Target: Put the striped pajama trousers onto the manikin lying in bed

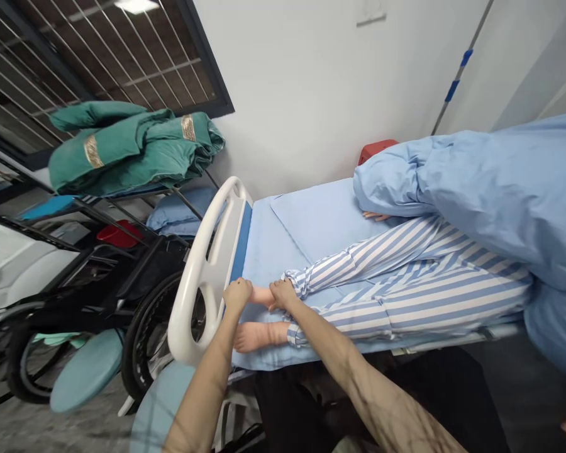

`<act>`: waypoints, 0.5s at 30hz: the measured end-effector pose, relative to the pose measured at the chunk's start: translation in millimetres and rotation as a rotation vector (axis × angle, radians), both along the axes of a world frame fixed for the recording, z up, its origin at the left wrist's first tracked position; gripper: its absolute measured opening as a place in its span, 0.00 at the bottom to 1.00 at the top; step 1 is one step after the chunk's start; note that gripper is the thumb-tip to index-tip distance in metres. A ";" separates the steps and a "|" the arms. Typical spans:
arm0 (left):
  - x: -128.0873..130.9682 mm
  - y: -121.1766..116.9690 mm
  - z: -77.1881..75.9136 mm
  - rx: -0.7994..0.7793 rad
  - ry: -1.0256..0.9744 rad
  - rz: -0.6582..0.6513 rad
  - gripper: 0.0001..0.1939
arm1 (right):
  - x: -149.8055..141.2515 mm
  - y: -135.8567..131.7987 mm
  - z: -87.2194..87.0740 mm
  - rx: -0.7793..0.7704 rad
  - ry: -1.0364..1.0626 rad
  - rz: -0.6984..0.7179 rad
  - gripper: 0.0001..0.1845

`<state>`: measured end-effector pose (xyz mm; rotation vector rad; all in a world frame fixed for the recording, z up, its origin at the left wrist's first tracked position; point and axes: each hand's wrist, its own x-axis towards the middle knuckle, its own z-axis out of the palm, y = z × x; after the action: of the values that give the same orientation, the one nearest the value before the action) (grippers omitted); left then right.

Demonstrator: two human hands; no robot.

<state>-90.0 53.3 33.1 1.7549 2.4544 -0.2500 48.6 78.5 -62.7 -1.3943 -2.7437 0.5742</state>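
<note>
Clock: I read the hours from the held far foot point(260, 295); 12 points to the wall point(283, 94).
Far foot: it is over the bed point(273, 362), just beside the white end board point(216, 267) at 9 o'clock.
Left hand point(238, 293): it is closed over the toe end of this foot, perhaps for guiding it; the fingers underneath are hidden from me.
Right hand point(283, 294): it is wrapped around the ankle of the same leg, I think to keep the leg steady.
Near foot point(255, 336): it rests at 6 o'clock, and neither hand holds it.
Striped trousers point(405, 296): they cover both legs toward 3 o'clock; the far cuff is bunched beside my right hand, which leaves bare skin to hold.
Blue cloth point(476, 170): it is heaped at 2 o'clock, well apart from my hands.
Board edge: it overlaps my left hand in view; I cannot tell if they touch.
Bed edge: it runs close past the near foot, so room at 6 o'clock is short.
Moving room: the widest, I judge, is above the sheet point(302, 214) at 1 o'clock.
Floor side: a wheelchair point(131, 352) at 8 o'clock and a stool point(155, 402) at 7 leave, I judge, little elbow room.
</note>
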 end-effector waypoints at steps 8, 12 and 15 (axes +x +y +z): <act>-6.5 -105.6 1.7 0.007 -0.067 0.010 0.23 | 8.8 -13.2 31.6 -0.002 0.049 -0.063 0.29; 7.8 -123.3 -1.3 0.040 0.085 -0.091 0.23 | 20.6 -36.8 42.3 0.034 0.097 -0.073 0.21; 19.8 -124.1 -0.9 0.066 0.154 -0.102 0.23 | 29.3 -61.6 37.8 0.025 0.185 -0.011 0.24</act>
<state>-70.3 -70.8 32.2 1.9607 2.5066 -0.3285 78.0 17.0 -24.9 -1.2800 -2.5884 0.6316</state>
